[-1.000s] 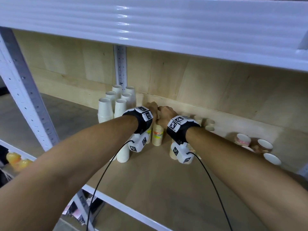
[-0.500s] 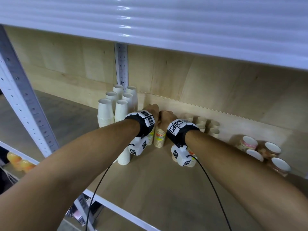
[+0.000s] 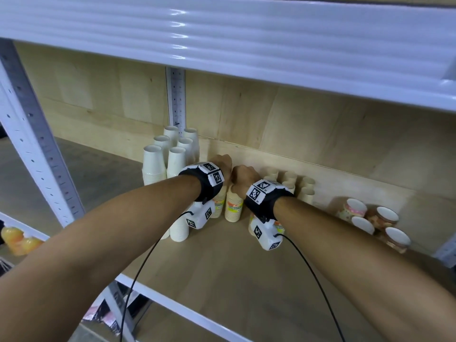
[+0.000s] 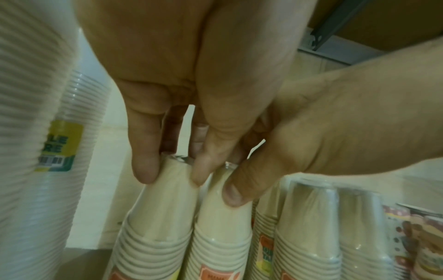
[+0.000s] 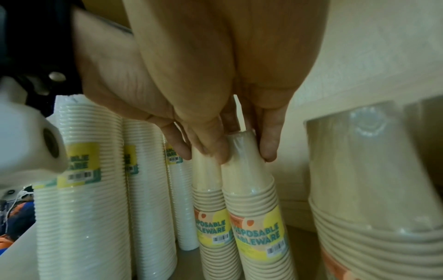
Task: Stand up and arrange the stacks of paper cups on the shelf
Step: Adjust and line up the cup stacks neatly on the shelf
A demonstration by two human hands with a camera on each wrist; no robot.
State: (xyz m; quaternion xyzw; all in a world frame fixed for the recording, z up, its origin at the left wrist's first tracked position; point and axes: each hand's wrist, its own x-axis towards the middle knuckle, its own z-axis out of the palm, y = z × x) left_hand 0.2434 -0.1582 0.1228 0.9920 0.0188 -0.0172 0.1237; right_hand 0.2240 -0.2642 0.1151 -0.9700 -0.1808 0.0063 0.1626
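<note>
Your left hand point(image 4: 182, 98) pinches the top of one beige stack point(image 4: 155, 223), and your right hand point(image 5: 215, 94) pinches the top of its twin point(image 5: 254, 208) just beside it. Both stacks stand upright on the shelf point(image 3: 222, 267), near its back edge, the two touching each other. The white stacks point(image 3: 170, 156) stand to their left, and more beige stacks point(image 3: 293, 183) to their right along the back edge.

To finish this step well, I think you should press down lightly while you slide, because the grip is only on the narrow top and a tall stack tips easily from there. Move both stacks together, so they stay side by side. Keep your wrists clear of the white stacks. Let go only when each bottom rim sits flat on the shelf.
</note>
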